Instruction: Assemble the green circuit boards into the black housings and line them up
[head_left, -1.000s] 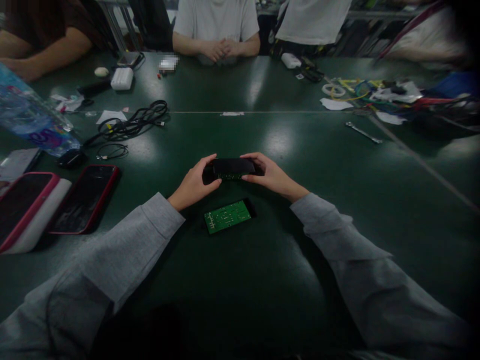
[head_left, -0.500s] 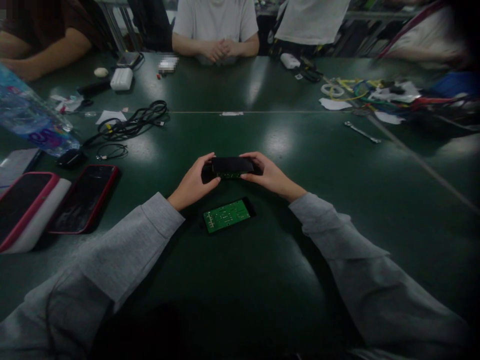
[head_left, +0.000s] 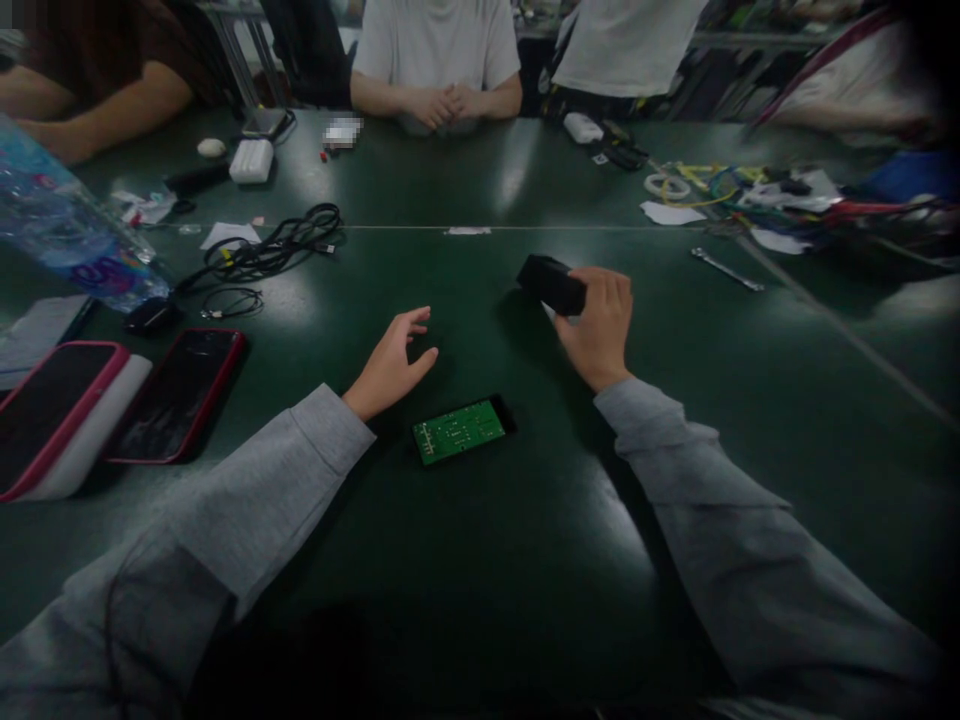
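In the head view my right hand (head_left: 602,325) grips the right end of a black box-shaped object (head_left: 551,283), tilted over the table to the right of centre. Its underside is mostly hidden. My left hand (head_left: 391,364) holds nothing, its fingers apart and curved above the dark green table (head_left: 480,570). Below and between the hands lies a green circuit board (head_left: 460,431) in a black frame, flat on the tabletop. Neither hand touches it.
To the left are a red-edged phone (head_left: 180,395), a pink-edged device (head_left: 56,415), a plastic bottle (head_left: 82,235) and black cables (head_left: 281,245). A wrench (head_left: 726,270) and tangled wires (head_left: 795,195) lie right. Across sits a person with clasped hands (head_left: 450,105).
My left hand has let go of the black object. My right hand has carried it away to the right and farther from me. The circuit board stays in place.
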